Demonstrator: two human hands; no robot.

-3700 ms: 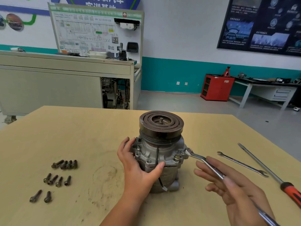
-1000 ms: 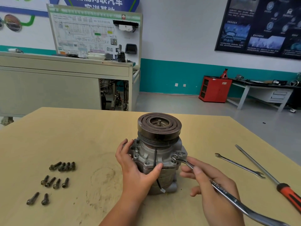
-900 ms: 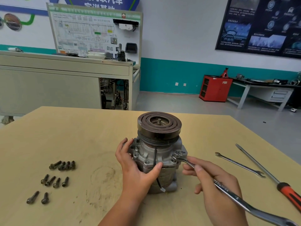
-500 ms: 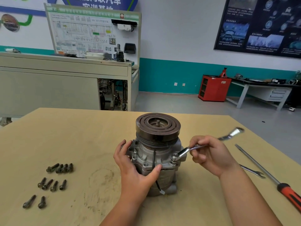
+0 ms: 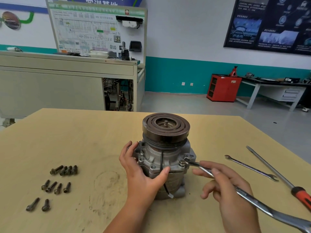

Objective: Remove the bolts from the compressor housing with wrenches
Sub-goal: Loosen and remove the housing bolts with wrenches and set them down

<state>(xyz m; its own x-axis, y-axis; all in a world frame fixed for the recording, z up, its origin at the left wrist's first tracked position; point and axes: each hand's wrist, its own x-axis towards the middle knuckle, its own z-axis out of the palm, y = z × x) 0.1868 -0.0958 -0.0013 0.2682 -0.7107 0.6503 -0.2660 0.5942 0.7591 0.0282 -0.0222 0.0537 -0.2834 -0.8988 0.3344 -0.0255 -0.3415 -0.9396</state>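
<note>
Right hand (image 5: 235,195) pinching wrench (image 5: 269,211); handle swung from upper right back to lower right, head reseated on bolt (image 5: 182,163), frame centre. Left hand (image 5: 143,179) grips compressor housing (image 5: 156,158). Bolt not out; likely another loosening stroke.

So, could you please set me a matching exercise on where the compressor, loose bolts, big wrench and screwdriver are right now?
Things:
1 compressor
2 loose bolts
3 big wrench
4 screwdriver

Places:
A in rows on the left of the table
B held in the right hand
C far right on the table, untouched
D gripped by the left hand

Pairs: 1-D, 2-A, 3-B, 4-C.
</note>
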